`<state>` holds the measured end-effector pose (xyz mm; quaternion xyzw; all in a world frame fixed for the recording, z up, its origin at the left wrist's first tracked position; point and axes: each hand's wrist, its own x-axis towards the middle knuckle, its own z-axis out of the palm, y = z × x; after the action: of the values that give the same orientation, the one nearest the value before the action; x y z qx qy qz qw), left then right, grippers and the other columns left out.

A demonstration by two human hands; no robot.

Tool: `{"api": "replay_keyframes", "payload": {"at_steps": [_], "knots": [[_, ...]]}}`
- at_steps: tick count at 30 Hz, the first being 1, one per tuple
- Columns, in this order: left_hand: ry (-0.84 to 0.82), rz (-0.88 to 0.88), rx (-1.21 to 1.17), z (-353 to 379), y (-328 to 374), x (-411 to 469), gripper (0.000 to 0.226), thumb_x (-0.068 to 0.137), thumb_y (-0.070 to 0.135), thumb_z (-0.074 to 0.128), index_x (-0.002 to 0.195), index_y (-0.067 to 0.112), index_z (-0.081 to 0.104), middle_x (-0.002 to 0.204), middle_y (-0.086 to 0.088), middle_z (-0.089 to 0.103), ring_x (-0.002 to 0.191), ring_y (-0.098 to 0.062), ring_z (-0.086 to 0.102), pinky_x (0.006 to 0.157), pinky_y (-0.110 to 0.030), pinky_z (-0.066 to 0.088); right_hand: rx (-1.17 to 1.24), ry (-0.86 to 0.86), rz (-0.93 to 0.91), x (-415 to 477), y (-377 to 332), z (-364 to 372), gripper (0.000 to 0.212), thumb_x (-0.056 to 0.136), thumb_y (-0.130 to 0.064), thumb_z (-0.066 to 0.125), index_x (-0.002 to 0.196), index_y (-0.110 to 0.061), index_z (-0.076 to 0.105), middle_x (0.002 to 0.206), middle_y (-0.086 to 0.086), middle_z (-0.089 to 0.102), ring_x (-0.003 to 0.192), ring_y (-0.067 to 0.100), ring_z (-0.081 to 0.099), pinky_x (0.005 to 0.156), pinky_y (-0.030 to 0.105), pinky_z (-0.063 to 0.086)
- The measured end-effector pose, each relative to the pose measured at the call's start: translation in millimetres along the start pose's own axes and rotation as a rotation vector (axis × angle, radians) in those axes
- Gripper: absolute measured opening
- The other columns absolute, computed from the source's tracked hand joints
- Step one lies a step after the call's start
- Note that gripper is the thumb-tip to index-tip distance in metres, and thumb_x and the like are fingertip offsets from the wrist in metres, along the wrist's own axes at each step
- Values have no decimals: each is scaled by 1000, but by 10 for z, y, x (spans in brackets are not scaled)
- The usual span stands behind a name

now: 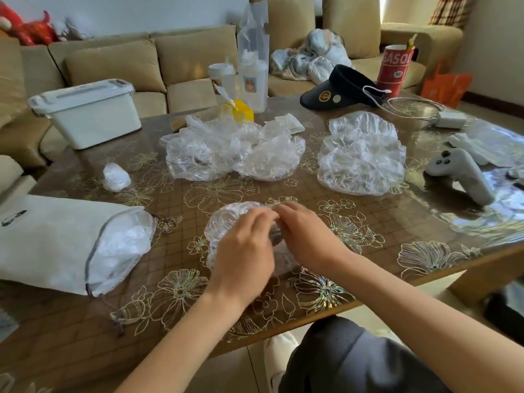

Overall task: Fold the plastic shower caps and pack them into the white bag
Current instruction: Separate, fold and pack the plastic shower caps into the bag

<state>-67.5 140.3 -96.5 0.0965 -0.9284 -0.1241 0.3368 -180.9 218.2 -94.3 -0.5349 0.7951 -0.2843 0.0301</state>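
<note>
Where the two grips meet, at the near middle of the bench (pixel 368 251), lies one clear shower cap (pixel 226 219), crumpled flat on the surface; left hand (pixel 243 251), grip curled down onto the cap's film; right hand (pixel 306 236), grip pinched on the same film, fingertips touching those of the left. White bag (pixel 51 242), lying on its side at the left edge, drawstring mouth facing the hands, clear plastic showing inside the mouth. Folded bundle (pixel 115 177), small, alone beyond the bag. Loose heap of caps (pixel 232 148), centre, unfolded and tangled. Flat stack of caps (pixel 361 163), to the right of the heap, apart from it. Grey controller (pixel 459 177), far right. White lidded box (pixel 88 114), back left corner. Black visor (pixel 340 89) and red tin (pixel 395 66), back right.
</note>
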Motion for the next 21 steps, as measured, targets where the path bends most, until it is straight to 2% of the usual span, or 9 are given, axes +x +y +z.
{"api": "replay_keyframes", "payload": {"at_steps": [2,5,8,10,13,16,19,21], "knots": [[-144,-239,-39,21,-105,39,39,93,1,48,132,5,48,131,-10,56,119,-23,54,96,-23,39,-20,20,32,15,25,4,34,91,3,49,123,-6,60,127,11,56,115,26,54,96,29,39],[-329,-316,82,75,-244,-22,49,101,26,34,148,14,25,155,-2,25,143,-14,20,116,-26,12,-78,-60,10,-18,107,58,39,96,-18,50,134,-10,50,143,7,44,130,23,42,109,30,28],[-518,-337,182,75,-333,-82,63,99,47,19,151,17,0,159,0,-8,145,-10,-9,117,-28,-8,-176,-171,27,-67,149,93,56,100,-41,34,148,-14,24,156,2,21,145,16,15,116,27,4],[-598,-336,238,47,-407,-122,68,96,54,11,150,18,-11,155,2,-21,141,-8,-20,113,-26,-16,-244,-233,38,-92,144,100,67,98,-51,24,151,-14,6,159,2,7,146,12,0,115,25,-7],[-602,-313,245,-17,-484,-181,77,88,66,3,149,22,-12,154,7,-23,137,-2,-24,110,-23,-18,-311,-310,53,-120,161,58,85,87,-67,10,151,-14,-7,159,2,-6,145,12,-12,114,25,-14],[-574,-302,242,-87,-552,-257,95,68,79,-12,148,28,-12,151,14,-24,136,1,-26,111,-24,-19,-341,-364,77,-160,234,-19,98,68,-77,-3,150,-24,-8,157,-5,-15,142,9,-19,115,32,-16],[-551,-315,217,-103,-598,-304,99,65,82,-10,149,30,-8,153,16,-20,138,2,-22,114,-30,-17,-319,-401,106,-216,324,-97,96,69,-79,2,150,-28,-6,157,-10,-15,141,4,-19,117,36,-13],[-446,-321,142,-118,-582,-320,88,80,80,10,150,27,5,156,14,-4,139,3,-9,115,-27,-10,-255,-345,99,-261,330,-157,89,78,-75,17,151,-26,7,158,-10,-1,144,5,-6,119,33,-6]]}}
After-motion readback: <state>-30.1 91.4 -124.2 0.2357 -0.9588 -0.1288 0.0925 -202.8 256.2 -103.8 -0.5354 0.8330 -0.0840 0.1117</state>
